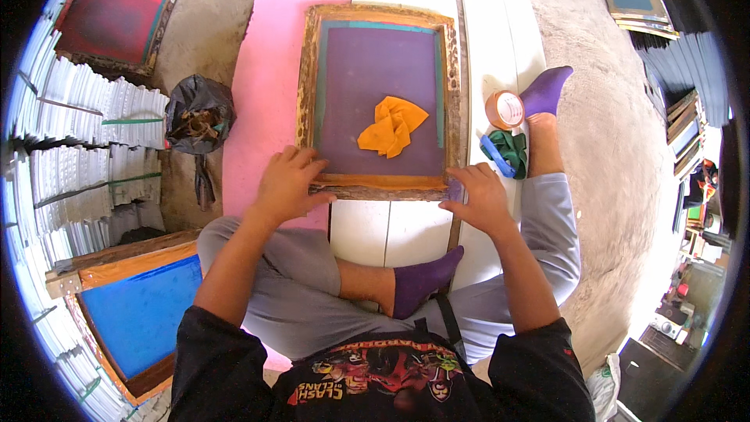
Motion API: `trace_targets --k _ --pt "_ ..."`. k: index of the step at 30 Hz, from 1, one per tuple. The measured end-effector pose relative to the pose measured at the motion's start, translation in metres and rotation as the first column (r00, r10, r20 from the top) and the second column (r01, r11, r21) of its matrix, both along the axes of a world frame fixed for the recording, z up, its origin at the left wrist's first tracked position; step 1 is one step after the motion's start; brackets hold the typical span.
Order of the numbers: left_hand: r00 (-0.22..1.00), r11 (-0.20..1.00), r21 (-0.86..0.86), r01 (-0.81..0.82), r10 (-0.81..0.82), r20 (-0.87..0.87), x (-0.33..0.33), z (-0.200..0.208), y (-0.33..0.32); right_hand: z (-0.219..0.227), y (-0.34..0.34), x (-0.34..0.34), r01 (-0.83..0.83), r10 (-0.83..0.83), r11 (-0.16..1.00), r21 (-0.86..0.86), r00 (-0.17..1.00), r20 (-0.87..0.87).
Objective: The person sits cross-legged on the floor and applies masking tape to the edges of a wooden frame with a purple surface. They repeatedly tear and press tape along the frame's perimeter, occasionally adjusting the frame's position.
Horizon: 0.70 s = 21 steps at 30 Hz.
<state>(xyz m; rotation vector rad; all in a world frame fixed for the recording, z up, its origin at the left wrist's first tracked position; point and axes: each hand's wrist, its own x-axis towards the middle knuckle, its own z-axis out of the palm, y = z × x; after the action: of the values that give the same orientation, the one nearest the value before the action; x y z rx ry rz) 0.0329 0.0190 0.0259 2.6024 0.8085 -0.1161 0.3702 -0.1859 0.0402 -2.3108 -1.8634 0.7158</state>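
A wooden screen printing frame (380,181) with purple mesh and teal strips along its inner edges lies flat in front of me. On its mesh rests a crumpled orange cloth (393,126). My left hand (289,186) grips the frame's near left corner, fingers over the wood and thumb at the front edge. At the near right corner, my right hand (480,197) holds the frame the same way, thumb and fingers bent around the wood.
The frame lies on pink and white boards (273,55). Right of it are a tape roll (505,110) and a green-and-blue bundle (508,152). Leftward are a black plastic bag (199,113), stacked white sheets (86,101), a red-mesh frame (113,16) and a blue-mesh frame (144,309).
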Motion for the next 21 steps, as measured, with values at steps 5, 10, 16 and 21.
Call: trace_targets --k 5,10,16,21 --pt "0.971 0.965 0.130 0.228 -0.234 0.037 -0.003 -0.059 -0.023 -0.053 -0.002 -0.012 -0.222 0.220 0.975 0.000 0.966 0.138" --pt "0.976 0.972 0.086 0.220 -0.220 -0.007 -0.006 -0.075 -0.020 -0.053 0.003 -0.019 -0.236 0.255 0.966 -0.106 0.938 0.234" --pt "0.982 0.984 0.026 0.176 -0.174 -0.068 -0.008 -0.063 -0.016 -0.057 -0.009 -0.021 -0.195 0.190 0.981 -0.006 0.953 0.236" --pt "0.984 0.988 0.018 0.153 -0.151 -0.097 -0.007 -0.065 -0.015 -0.044 -0.004 -0.022 -0.135 0.157 0.985 -0.111 0.964 0.217"
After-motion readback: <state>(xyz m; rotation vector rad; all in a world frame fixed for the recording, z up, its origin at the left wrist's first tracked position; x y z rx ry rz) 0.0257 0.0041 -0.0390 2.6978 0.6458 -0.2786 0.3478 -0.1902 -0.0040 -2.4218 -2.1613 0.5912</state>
